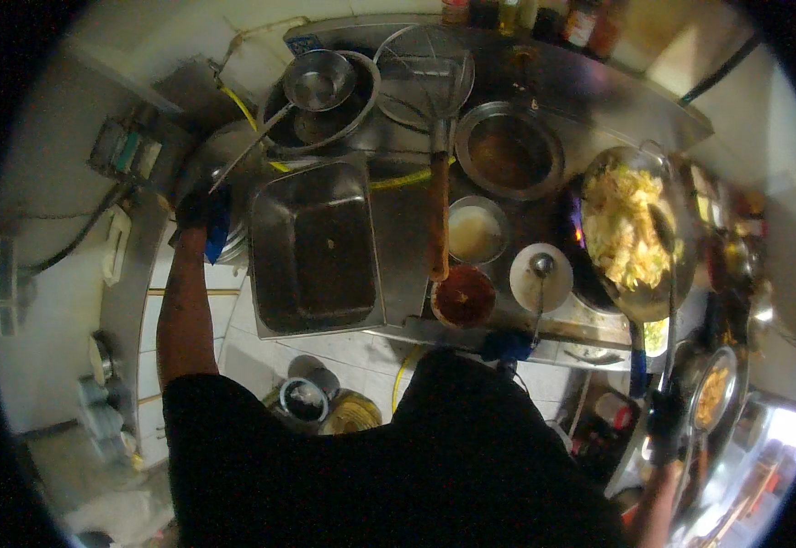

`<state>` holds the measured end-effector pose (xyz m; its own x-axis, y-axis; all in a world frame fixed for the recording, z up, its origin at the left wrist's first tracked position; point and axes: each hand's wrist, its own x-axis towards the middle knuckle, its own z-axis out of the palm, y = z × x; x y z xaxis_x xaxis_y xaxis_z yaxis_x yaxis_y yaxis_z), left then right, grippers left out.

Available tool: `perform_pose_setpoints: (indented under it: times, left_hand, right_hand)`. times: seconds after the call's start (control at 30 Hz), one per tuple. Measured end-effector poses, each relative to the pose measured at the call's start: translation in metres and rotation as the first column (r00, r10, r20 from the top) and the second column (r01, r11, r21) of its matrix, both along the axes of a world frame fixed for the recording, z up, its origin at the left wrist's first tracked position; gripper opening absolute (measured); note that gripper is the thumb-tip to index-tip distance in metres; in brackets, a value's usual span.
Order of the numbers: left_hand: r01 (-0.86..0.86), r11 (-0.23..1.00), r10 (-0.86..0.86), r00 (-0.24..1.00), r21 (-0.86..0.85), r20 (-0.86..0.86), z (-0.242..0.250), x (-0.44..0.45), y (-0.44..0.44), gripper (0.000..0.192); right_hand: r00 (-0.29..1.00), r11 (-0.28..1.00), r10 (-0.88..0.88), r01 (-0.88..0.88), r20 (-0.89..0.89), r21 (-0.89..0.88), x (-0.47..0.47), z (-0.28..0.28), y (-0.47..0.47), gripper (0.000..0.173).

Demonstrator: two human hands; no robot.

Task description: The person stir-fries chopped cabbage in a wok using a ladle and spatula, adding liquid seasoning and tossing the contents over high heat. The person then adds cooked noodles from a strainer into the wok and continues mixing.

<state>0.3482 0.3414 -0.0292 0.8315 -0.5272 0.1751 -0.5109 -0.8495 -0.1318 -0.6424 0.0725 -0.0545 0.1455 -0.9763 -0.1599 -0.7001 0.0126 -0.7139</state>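
My left hand (194, 209), in a dark glove, is closed around a blue cloth (218, 226) beside a round metal pot (233, 140). A ladle's (319, 81) handle ends close to this hand; I cannot tell whether the fingers hold it too. At the right, my gloved right hand (664, 425) grips the long handle of a ladle or wok spatula (661, 226). Its head rests on chopped pale-yellow and green food (627, 226) in a tilted wok (614, 294). Flame shows at the wok's left edge. The wok's blue-wrapped handle (637, 366) lies near my right hand.
Before me stand a deep steel pan (377, 274), a wooden-handled wire strainer (438, 219), bowls of red sauce (464, 296) and pale contents (475, 231), and a white bowl (521, 291) with a spoon. A dark round pan (559, 157) sits behind. At right is a strainer of fried food (713, 397).
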Motion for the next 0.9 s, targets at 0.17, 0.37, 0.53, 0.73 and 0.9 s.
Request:
perform_pose_setpoints:
  times: [0.17,0.37,0.53,0.73,0.9]
  left_hand:
    - [-0.014,1.0,0.013,0.998,0.017,0.058,0.004,-0.018,0.015,0.054]
    - [0.102,0.995,-0.102,0.995,-0.01,0.011,0.006,-0.036,0.027,0.054]
    - [0.148,0.985,-0.165,0.962,-0.093,-0.216,0.008,-0.044,0.066,0.042]
    - [0.189,0.98,-0.201,0.931,-0.069,-0.305,-0.002,-0.029,0.08,0.045]
    - [0.284,0.94,-0.327,0.908,-0.191,-0.26,0.037,-0.056,0.099,0.043]
  right_hand:
    - [0.956,0.967,-0.21,0.171,0.206,0.191,-0.023,-0.025,-0.019,0.041]
    - [0.998,0.996,-0.065,0.063,0.023,0.066,0.013,0.003,-0.022,0.045]
    - [0.945,0.88,-0.322,0.28,0.051,0.383,0.035,0.039,-0.03,0.048]
    - [0.973,0.9,-0.207,0.149,0.101,0.408,0.02,0.076,-0.027,0.051]
    - [0.973,0.956,-0.086,0.02,0.216,0.293,-0.017,0.08,-0.032,0.04]
